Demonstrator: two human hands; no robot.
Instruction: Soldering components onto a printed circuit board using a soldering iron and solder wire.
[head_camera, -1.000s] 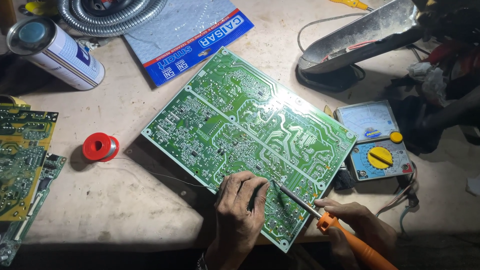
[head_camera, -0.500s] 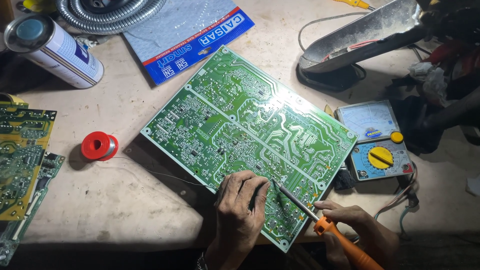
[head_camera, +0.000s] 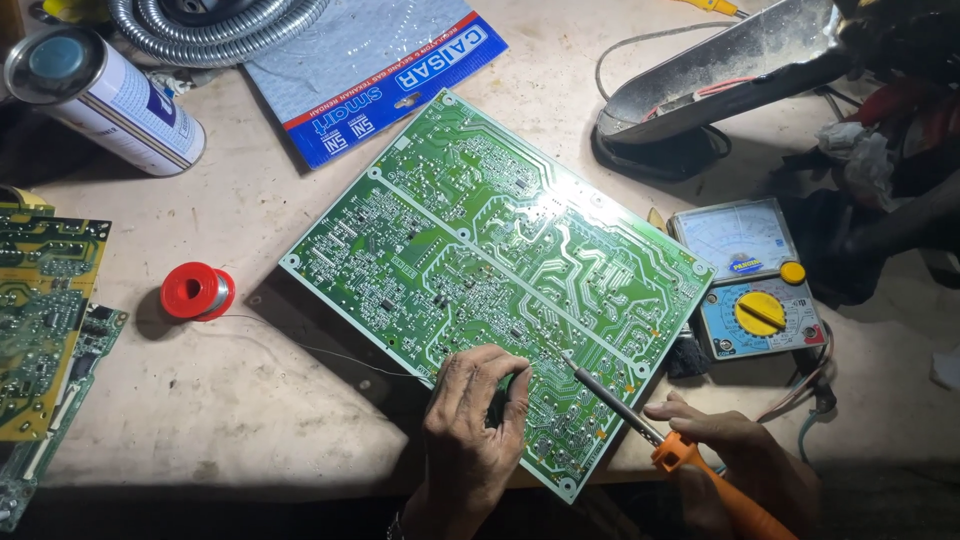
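A large green circuit board (head_camera: 500, 270) lies solder side up, tilted across the workbench. My left hand (head_camera: 475, 420) rests on its near edge, fingers curled, pinching a thin solder wire (head_camera: 320, 350) that runs left to a red solder spool (head_camera: 197, 291). My right hand (head_camera: 735, 450) grips an orange-handled soldering iron (head_camera: 640, 425). Its metal tip touches the board just right of my left fingers.
An analog multimeter (head_camera: 750, 285) with a yellow dial sits right of the board. A metal desk lamp (head_camera: 720, 70) is at top right, a spray can (head_camera: 100, 90) and a coiled metal hose (head_camera: 210, 25) at top left. Other circuit boards (head_camera: 45, 330) lie at left.
The soldering iron tip has shifted slightly along the board near my left fingers. My left hand stays in place on the board's edge.
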